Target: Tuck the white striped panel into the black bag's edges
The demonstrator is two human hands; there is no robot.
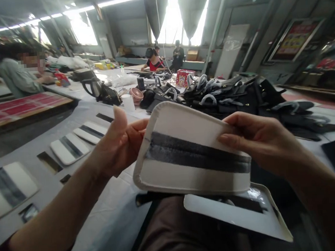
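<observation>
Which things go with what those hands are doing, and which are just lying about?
Probably the job: striped white panel in the right hand; similar striped panels on the table.

Probably just lying about: red box, pink round thing, kettle.

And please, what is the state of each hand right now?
Left hand: thumb raised, fingers at the edge of the white panel; whether they grip it cannot be told.
Right hand: closed, holding the white panel by its right side.

White panel (190,148), dark-striped, round-cornered, held tilted
</observation>
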